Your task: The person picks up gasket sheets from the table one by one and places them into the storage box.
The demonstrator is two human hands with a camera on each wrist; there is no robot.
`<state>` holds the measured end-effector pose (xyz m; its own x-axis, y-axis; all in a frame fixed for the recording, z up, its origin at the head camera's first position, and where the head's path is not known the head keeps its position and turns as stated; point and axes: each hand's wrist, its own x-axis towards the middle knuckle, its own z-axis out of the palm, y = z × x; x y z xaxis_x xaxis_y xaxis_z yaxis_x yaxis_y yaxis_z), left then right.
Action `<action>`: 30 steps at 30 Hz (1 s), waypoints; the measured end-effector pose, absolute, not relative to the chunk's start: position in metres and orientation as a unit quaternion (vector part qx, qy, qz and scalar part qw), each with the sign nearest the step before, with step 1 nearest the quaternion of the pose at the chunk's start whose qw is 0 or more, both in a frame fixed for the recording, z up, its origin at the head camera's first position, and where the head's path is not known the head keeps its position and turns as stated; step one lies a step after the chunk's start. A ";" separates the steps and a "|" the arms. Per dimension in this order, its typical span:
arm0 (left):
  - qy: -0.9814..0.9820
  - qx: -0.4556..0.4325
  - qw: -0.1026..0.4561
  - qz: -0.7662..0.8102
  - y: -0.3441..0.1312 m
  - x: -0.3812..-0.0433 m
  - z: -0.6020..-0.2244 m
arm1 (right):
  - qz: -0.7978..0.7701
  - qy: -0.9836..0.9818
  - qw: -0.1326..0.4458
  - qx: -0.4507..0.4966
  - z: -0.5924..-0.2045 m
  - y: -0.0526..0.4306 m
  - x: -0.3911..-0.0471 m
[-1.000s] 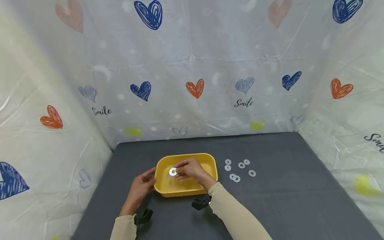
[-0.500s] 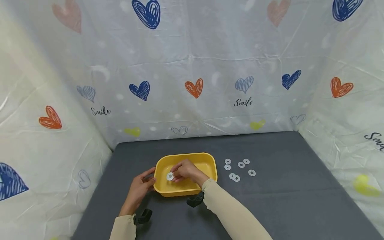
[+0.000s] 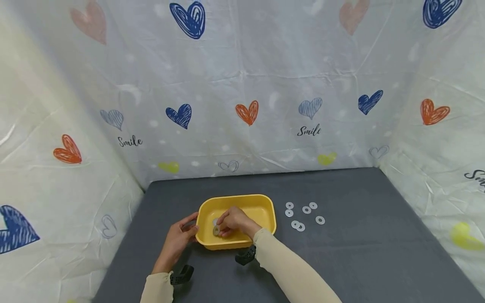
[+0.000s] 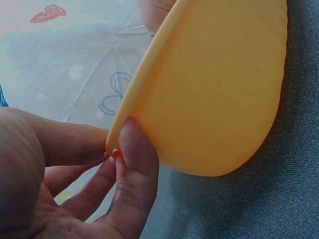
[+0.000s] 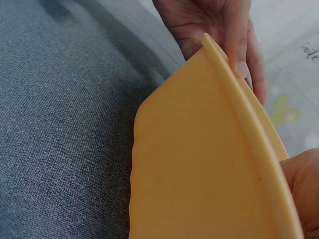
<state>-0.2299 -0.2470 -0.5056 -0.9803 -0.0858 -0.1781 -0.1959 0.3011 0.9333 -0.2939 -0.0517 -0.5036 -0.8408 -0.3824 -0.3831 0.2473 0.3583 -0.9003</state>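
Observation:
A yellow rectangular tray (image 3: 261, 212) stands on the dark table. At its left end my left hand (image 3: 177, 240) grips the rim; in the left wrist view the thumb (image 4: 137, 159) presses the outer wall just under it. My right hand (image 3: 235, 221) is inside the tray at its left half, fingers curled down, pinching a flat ring-shaped washer (image 3: 216, 230) that looks tilted and shaded. A second pale washer (image 3: 215, 221) lies on the tray floor just behind it, partly covered by the fingers. In the right wrist view the tray wall (image 5: 194, 149) hides the right fingertips.
Several flat washers (image 3: 320, 220) lie loose on the table to the right of the tray, two of them overlapping. A printed white curtain (image 3: 242, 139) encloses the table (image 3: 360, 261) at the back and sides.
My right hand has moved slightly left and toward me inside the tray, lower with its washer, which has turned from bright and flat-facing to darker. The left hand stays on the rim.

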 end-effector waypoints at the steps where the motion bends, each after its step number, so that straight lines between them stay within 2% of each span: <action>1: 0.806 -0.087 0.047 0.584 -0.247 -0.229 -0.506 | -0.562 0.779 0.276 -0.045 -0.504 -0.052 -0.293; 14: 0.804 -0.097 0.045 0.586 -0.245 -0.228 -0.506 | -0.527 0.820 0.218 -0.055 -0.498 -0.049 -0.287; 30: 0.802 -0.092 0.042 0.589 -0.246 -0.228 -0.507 | -0.605 0.759 0.224 -0.083 -0.474 -0.021 -0.281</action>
<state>-0.2278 -0.2461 -0.5066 -0.9795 -0.0986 -0.1759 -0.1974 0.2899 0.9365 -0.2806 -0.0212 -0.4744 -0.8859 -0.3968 -0.2403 0.1457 0.2538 -0.9562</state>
